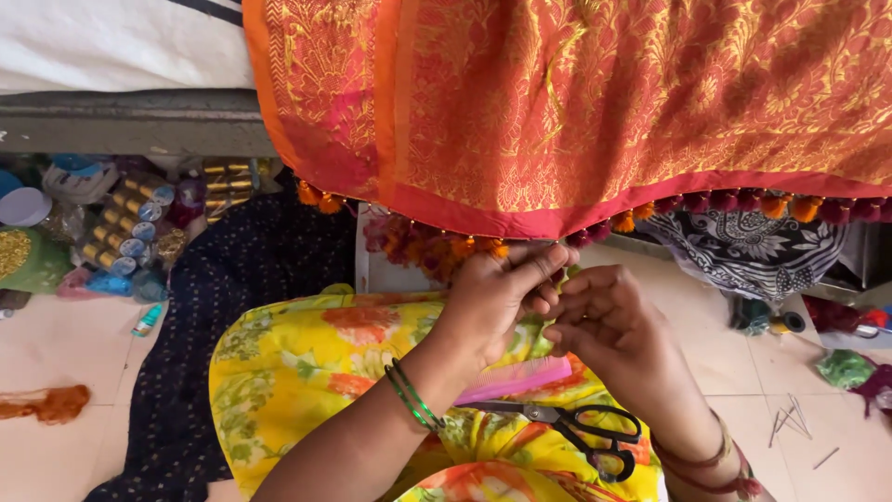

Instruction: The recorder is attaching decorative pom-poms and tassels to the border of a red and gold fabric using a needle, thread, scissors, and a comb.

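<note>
Both hands pinch at the tassel edge of an orange-red sari.
Left hand and right hand curl closed, fingertips meeting on something too small to make out; thread spools fill a box at left.

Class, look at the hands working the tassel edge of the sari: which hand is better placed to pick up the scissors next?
Probably the right hand: the black-handled scissors lie on the lap just under its wrist, while the left hand is up at the tassel fringe.
</note>
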